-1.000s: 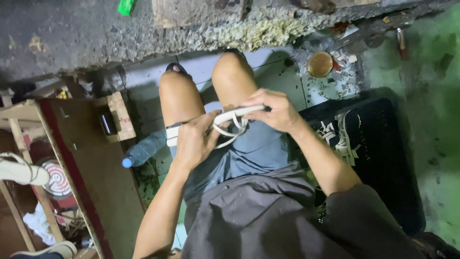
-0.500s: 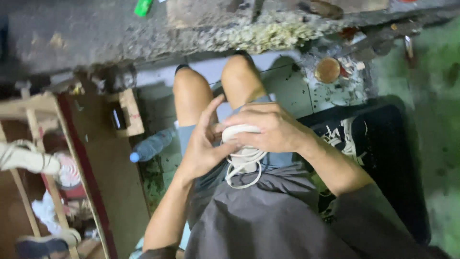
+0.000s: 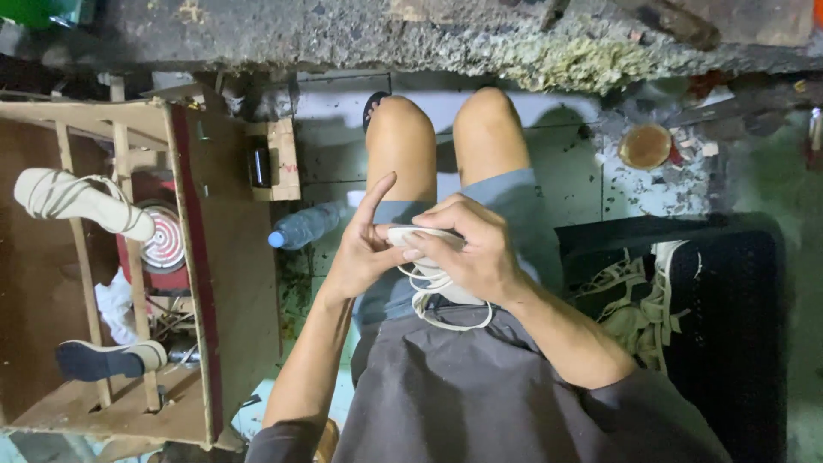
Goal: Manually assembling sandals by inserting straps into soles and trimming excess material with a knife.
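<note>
White strappy sandal (image 3: 433, 274) held in both hands over the lap.

Right hand (image 3: 467, 249) grips its sole from above, fingers curled over the edge; left hand (image 3: 360, 253) meets it from the other side, index finger raised, straps dangling below them onto grey shorts. Left of the left hand lie a plastic bottle (image 3: 304, 225) and a wooden rack (image 3: 193, 257) holding another pale sandal (image 3: 81, 201); right of the right hand, a black crate (image 3: 729, 283).

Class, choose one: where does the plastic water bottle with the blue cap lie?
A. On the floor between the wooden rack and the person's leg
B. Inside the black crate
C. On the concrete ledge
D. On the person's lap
A: the water bottle lies on the floor, between the wooden rack and the person's leg.
</note>
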